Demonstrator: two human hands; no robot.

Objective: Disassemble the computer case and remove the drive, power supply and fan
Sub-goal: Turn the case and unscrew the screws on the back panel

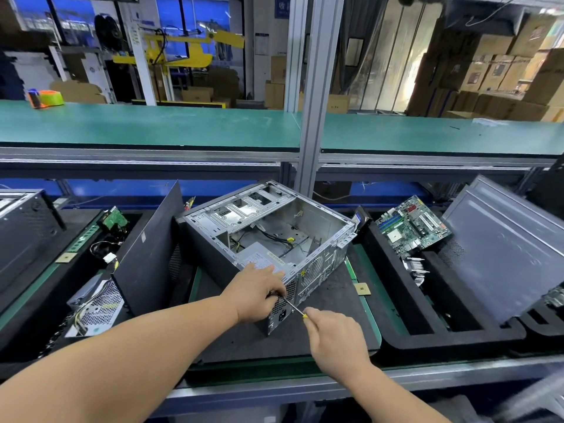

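Observation:
An open grey computer case (323, 239) lies on its side on a black mat, its rear panel facing me. The power supply (259, 258) sits inside at the near corner, with black and yellow cables running into the case. My left hand (259, 293) rests on the power supply and the case's rear edge, fingers curled by the screwdriver's tip. My right hand (331, 338) grips the yellow handle of a screwdriver (291, 306), whose shaft points at the rear panel near the power socket. The drive bay cage (241, 209) shows at the far left of the case.
A black side panel (146, 254) leans left of the case. Left of it lie a removed power supply (97, 306) and a green board (114, 219). On the right are a motherboard (412, 227), a grey panel (500, 254) and black foam trays (406, 300). A green shelf (152, 126) runs above.

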